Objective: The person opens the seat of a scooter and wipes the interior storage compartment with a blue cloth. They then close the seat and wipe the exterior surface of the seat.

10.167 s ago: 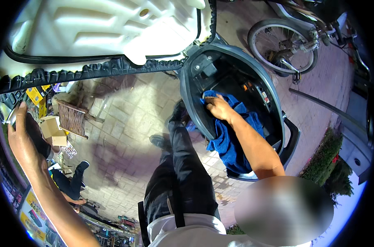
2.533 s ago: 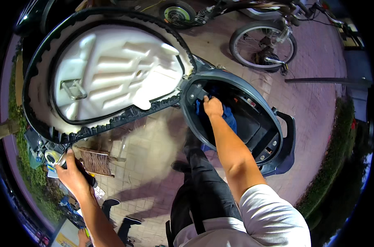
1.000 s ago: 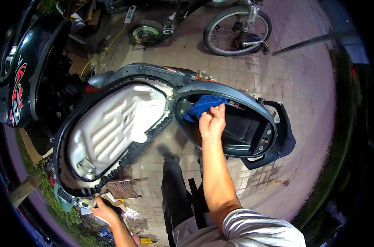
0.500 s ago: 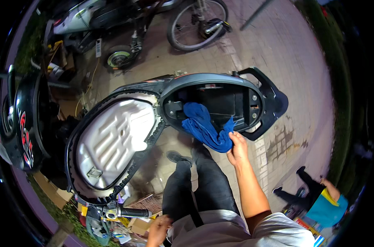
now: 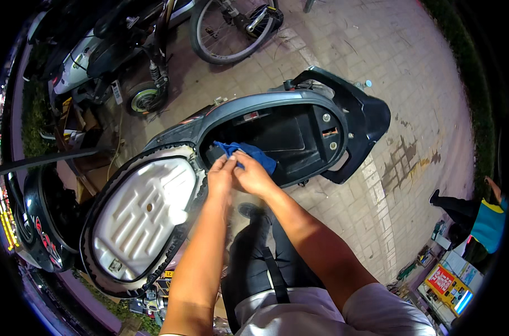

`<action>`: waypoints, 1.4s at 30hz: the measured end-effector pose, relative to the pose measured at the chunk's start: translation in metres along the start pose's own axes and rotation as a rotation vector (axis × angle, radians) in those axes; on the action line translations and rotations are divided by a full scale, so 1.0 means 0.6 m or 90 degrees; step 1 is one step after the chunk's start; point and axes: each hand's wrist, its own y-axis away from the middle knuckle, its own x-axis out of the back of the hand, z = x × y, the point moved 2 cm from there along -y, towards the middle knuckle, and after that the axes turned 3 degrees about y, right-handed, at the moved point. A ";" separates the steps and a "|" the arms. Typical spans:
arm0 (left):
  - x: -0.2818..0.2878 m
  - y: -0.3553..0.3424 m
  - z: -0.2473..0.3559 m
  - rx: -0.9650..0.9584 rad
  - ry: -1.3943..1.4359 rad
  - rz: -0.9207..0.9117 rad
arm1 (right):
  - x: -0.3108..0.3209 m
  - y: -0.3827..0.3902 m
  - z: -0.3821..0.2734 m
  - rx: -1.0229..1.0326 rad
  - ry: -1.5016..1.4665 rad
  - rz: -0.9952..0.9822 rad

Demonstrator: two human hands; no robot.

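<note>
Fingers (image 5: pixel 241 159) of both hands gathered close together at blue cloth (image 5: pixel 260 157). Right hand (image 5: pixel 252 176) pinches gathered fold; left hand (image 5: pixel 219 178) has fingertips bunched alongside, whether holding or merely touching, cannot tell. Cloth lies just beyond fingers and to their right, over near side of storage compartment (image 5: pixel 288 134); lifted or resting, unclear. Best to keep both holds near edge, loose folds clear of open seat (image 5: pixel 145 215) left of fingers. Hidden: cloth's underside, compartment wall behind knuckles.
</note>
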 end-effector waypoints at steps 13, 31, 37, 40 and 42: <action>-0.040 -0.297 -0.123 -0.489 -0.296 0.293 | 0.418 0.091 -0.086 0.256 0.667 0.427; -0.089 -0.258 -0.137 -0.540 -0.449 0.203 | 0.566 0.039 0.074 0.023 0.534 0.573; -0.052 -0.268 -0.136 -0.337 -0.067 -0.030 | 0.564 0.039 0.073 0.031 0.555 0.560; -0.047 -0.265 -0.129 -0.338 -0.121 -0.028 | 0.567 0.037 0.074 0.040 0.548 0.558; -0.051 -0.258 -0.133 -0.441 -0.334 0.049 | 0.565 0.034 0.073 0.042 0.536 0.555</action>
